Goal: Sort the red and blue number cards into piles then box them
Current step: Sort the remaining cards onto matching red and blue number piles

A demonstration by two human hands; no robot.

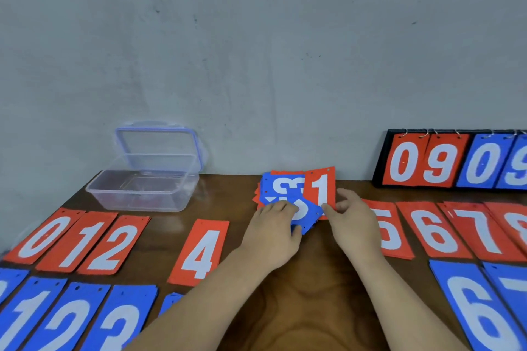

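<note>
On the table [308, 293], at the mixed pile [281, 184], a blue card [306, 214] is gripped by the left hand [273, 234] and a red 1 card [320, 188] is pinched by the right hand [353, 219].

body: two hands, two forearms | left hand [271, 232]: bare | right hand [353, 225]: bare | forearms [399, 293]: bare to near frame edge

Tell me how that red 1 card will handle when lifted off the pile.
The red 1 card looks thin, so probably very light. It shows no sag though the right hand pinches only its lower edge, so likely fairly stiff. Being so thin, it may slide off the mixed pile easily.
</note>
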